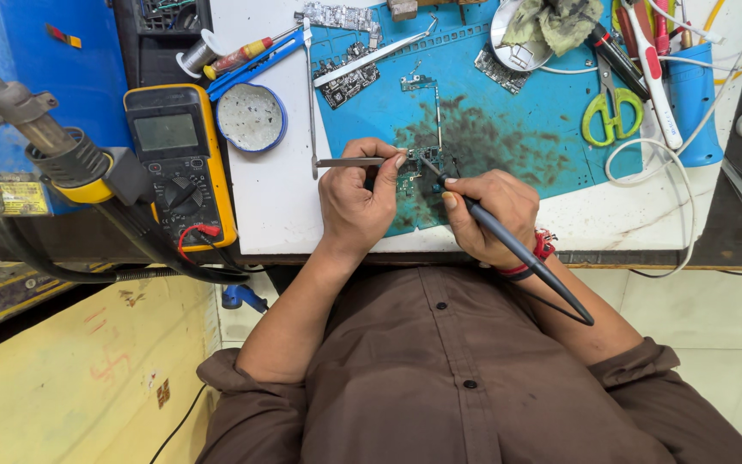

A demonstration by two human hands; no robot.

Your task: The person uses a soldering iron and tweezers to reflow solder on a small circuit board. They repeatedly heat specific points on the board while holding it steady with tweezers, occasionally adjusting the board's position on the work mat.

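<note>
Board lies on the blue mat, near its front edge. My left hand is closed on tweezers, tips at the board's left side. My right hand grips the iron like a pen, tip on the board. Risk: tip lingering could lift a pad; a tweezer slip could knock parts; the cord may drag the iron.

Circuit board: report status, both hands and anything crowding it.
Left hand pinching tweezers over circuit board. Right hand gripping soldering iron, tip at board. Nothing blocking.
</note>
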